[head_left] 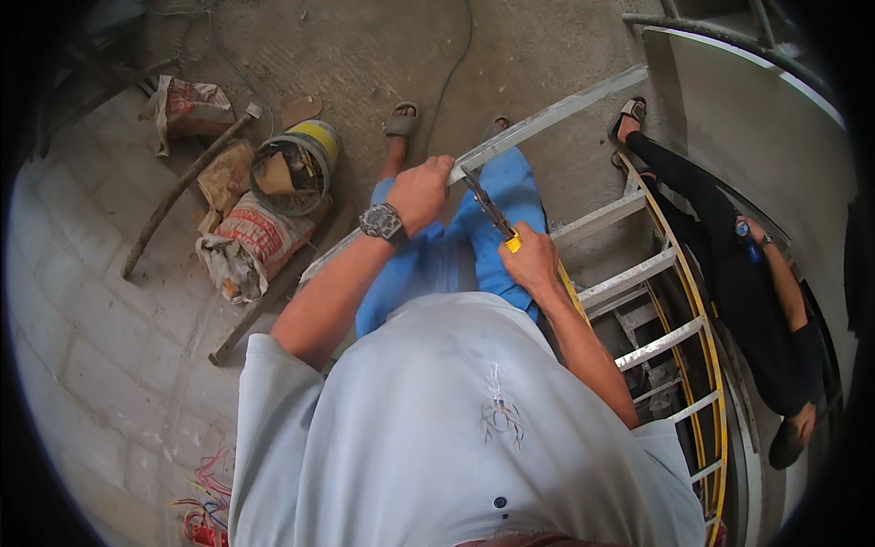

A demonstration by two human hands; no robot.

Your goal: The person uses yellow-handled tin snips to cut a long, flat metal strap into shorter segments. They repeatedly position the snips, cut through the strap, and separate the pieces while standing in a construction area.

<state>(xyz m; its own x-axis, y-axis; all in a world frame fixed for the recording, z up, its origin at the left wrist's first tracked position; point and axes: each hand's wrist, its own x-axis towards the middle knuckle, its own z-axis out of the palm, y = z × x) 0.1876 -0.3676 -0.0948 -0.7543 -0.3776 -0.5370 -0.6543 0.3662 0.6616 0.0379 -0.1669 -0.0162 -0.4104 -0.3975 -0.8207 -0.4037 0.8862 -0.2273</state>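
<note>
A long, pale grey metal channel [565, 111] slants across in front of my legs, from lower left to upper right. My left hand [422, 194], below a wristwatch [381, 221], is closed around its middle. In my right hand [530, 259] is a pair of tin snips [490, 206] with yellow on the handles. Its dark jaws meet the channel just right of my left fingers. Whether the blades have bitten into the metal is too small to tell.
A ladder [629, 285] with yellow rails stands close on my right. Beyond it is a person [743, 273] in black, beside a large panel [738, 109]. A bucket [290, 173] of scraps, torn sacks [257, 228] and a wooden stick [182, 201] lie left. Wires [208, 492] show lower left.
</note>
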